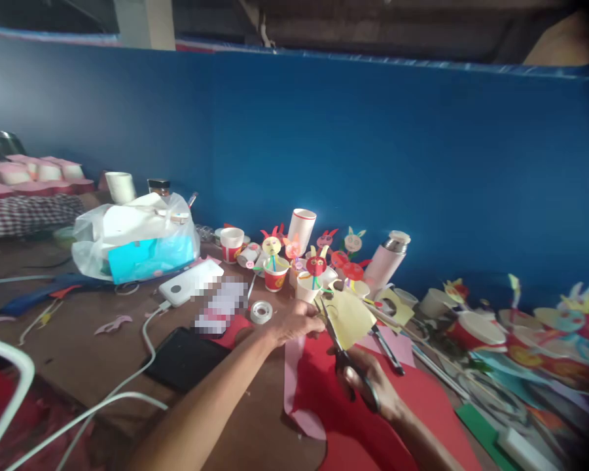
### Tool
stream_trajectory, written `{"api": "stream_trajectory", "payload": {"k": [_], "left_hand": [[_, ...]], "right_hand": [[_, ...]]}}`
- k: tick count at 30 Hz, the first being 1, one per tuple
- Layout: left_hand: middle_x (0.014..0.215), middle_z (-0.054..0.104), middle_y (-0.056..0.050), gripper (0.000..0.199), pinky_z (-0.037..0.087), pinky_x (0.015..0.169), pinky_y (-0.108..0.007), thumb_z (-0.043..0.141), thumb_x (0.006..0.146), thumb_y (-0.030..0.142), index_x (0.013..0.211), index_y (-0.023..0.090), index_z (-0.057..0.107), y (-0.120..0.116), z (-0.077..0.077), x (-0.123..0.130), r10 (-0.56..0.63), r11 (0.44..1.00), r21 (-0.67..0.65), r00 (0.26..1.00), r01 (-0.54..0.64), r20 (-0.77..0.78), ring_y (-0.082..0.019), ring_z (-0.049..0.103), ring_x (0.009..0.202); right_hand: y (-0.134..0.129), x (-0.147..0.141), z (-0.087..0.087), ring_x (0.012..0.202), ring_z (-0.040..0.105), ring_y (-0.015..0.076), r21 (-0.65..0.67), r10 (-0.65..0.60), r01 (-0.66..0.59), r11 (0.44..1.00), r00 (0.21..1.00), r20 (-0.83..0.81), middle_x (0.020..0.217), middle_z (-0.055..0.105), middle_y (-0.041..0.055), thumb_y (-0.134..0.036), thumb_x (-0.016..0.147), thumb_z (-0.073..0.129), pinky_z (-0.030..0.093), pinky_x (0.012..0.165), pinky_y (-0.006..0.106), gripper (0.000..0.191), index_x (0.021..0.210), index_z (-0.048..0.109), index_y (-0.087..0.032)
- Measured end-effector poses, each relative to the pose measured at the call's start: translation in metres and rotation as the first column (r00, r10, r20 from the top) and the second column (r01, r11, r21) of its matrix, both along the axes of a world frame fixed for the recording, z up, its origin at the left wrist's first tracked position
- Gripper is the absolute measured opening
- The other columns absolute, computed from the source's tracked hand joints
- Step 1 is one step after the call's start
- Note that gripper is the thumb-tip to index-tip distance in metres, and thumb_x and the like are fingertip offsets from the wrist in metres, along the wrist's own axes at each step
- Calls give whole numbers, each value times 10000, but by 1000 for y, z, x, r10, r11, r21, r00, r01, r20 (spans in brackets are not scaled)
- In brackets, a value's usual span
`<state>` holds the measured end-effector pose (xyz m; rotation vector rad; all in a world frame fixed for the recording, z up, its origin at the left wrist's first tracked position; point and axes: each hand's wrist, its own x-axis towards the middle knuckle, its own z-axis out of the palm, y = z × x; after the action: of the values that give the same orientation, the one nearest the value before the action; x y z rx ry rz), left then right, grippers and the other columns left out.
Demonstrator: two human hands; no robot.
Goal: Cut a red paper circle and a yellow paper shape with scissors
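Black-handled scissors (341,353) are gripped in my right hand (373,379), its fingers in and around the handle loops. Their blades point up and away from me and lie against a piece of yellow paper (351,320). My left hand (299,320) is closed at the left edge of that paper, beside the blades; its fingertips are partly hidden. Under both hands lies a large red sheet (343,418), with pink paper (304,418) along its left side. A dark marker pen (389,351) rests right of the yellow paper.
A white tape roll (261,312), a blurred-out phone (220,306), a white power bank (191,281) with a cable and a black flat object (186,356) lie to the left. Paper cups (276,275) with paper faces stand behind, near a pink thermos (385,265).
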<state>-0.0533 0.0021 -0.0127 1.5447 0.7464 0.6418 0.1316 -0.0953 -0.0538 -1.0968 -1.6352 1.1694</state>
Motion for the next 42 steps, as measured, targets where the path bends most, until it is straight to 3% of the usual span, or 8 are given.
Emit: {"api": "stream_trajectory", "payload": {"k": [9,23,35,42], "left_hand": [[590,571,6,95,394,608,-249,571,657,237,632,145,584,2,-21,3,-9,999,41,1000,10,-10,-121,518,588],[648,597,-19,215,394,632,-251,600,722,335,718,124,643,-2,-17,0,21,999,45,1000,-22,18,-123,523,613],[638,617,-14,297,397,621,-247,692,664,432,703,143,634,-10,-2,12,70,989,-136,996,-63,49,-134,540,613],[672,625,-34,306,426,633,-254,664,700,422,720,118,638,0,-6,10,107,982,-166,989,-89,103,-139,560,643]], "right_hand": [[3,3,-16,439,414,111,4,-10,10,1000,1000,18,496,480,-33,-609,748,543,326,436,242,548,987,571,-116],[3,-5,-8,408,422,94,-35,-41,38,999,994,-105,473,494,-45,-635,663,623,344,417,228,540,862,590,-134],[9,-1,-19,426,469,89,-117,-134,111,987,968,-211,512,534,-54,-588,560,739,380,432,227,619,969,625,-138],[11,1,-17,419,473,96,-120,-194,172,978,957,-215,493,534,-53,-617,548,726,382,429,232,653,962,593,-130]]}}
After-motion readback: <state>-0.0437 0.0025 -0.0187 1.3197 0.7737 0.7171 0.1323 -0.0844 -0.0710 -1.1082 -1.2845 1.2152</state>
